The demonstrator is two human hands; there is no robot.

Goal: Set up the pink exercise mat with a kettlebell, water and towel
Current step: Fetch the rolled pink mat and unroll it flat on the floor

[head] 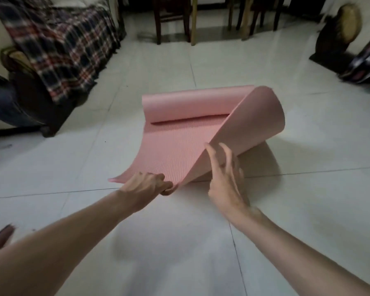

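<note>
A: Start with the room. What's there?

B: A pale tiled floor (265,60), a sofa (0,39) on the left under a plaid blanket (58,43), and dark chair legs (158,20) at the far end. In the middle of the floor lies the pink exercise mat (179,150), partly unrolled. The far part is rolled up, the near part is lifted, and its right side curls up and over.

A: And the hands?

B: The left hand (145,186) is closed, pinching the mat's near edge by the corner fold. The right hand (224,174) is open with fingers spread, touching or just beside the curled-over side; I can't tell whether it grips anything.

A: What could go wrong?

B: I'd say the mat's curl is the trouble. If the left hand lets go before the near edge is pressed flat, the mat would likely spring back on itself. The raised right side could fold under and crease. A hard pull might also drag the whole roll across the smooth tiles instead of unrolling it.

A: Any containers? The water?

B: None in view. No bottle, kettlebell or towel shows, so those steps look not yet begun.
</note>
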